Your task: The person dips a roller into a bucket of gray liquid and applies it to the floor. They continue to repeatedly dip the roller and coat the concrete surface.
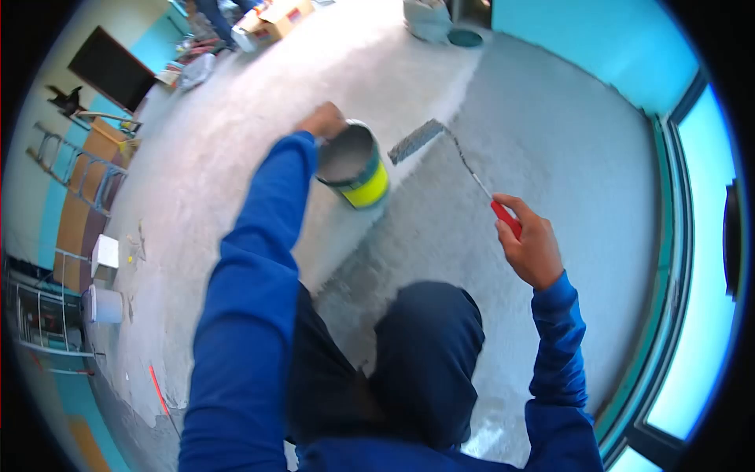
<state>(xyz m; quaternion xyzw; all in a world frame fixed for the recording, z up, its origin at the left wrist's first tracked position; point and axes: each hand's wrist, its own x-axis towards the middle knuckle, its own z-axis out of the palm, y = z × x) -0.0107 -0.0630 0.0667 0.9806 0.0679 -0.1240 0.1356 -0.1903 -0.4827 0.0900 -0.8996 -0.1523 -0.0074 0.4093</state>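
Note:
My left hand (324,122) is closed at the far rim of a bucket (366,187) with a yellow-green band. The bucket tilts toward me, and grey coating shows inside it. My right hand (533,245) is wrapped around the red handle of a paint roller (417,142). Grey coating covers the roller's sleeve, which is just right of the bucket and over the floor (503,149). Darker grey floor lies on the right, with a paler floor area on the left.
A glazed door (696,259) borders the floor on the right. Ladders (82,169), a white bucket (104,304) and a white box (105,253) stand along the left wall. At the back are a cardboard box (283,20), a sack (427,20) and a person's legs (216,17).

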